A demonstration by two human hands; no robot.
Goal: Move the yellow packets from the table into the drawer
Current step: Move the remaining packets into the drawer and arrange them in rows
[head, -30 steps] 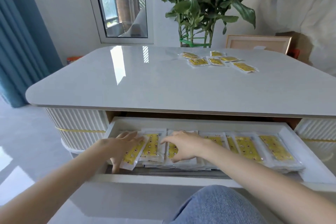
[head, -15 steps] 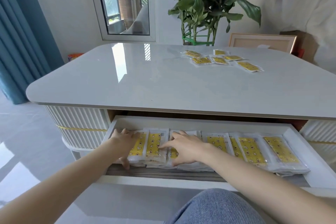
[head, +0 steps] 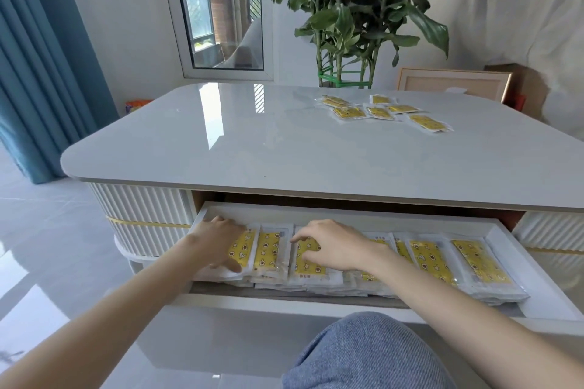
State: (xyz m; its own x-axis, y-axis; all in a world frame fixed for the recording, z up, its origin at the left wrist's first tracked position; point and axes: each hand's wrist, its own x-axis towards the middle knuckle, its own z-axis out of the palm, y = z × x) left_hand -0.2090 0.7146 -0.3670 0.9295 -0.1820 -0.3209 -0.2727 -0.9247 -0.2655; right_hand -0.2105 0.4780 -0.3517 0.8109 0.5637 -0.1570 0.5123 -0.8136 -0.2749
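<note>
Bright room: glossy pale bench [head: 252,142], with a plant [head: 363,9] and window [head: 218,9] behind. The drawer [head: 316,306] under the bench's near edge stood pulled out.

Left hand [head: 218,240]: spread flat on the end packet [head: 243,249] at the drawer's left end. Fingers straight, pressing, gripping nothing.

Right hand [head: 331,245]: also released. Fingers loosely bent, tips resting on the third stack along. Nothing seen pinched.

Change: a second before, the end packet sat tilted under the left hand with its near edge raised. Now it lay flat and square beside its neighbour. The right hand had hardly shifted. Reading: this packet was as good as placed, and the hands were tidying, not carrying. A reach to the bench's far side seemed the likely next step.

Row [head: 433,257]: clear sleeves with white borders and yellow inserts printed with small stars and moons. They lay side by side in shallow stacks, edges overlapping, from the left wall nearly to the right.

Loose packets [head: 349,112]: six remained on the bench's far right, near the plant and well apart from the drawer, some touching. Same yellow in clear wrap; print too small to tell. Task well along, not finished.

Knee [head: 363,354] in blue-grey cloth sat below the drawer front.
</note>
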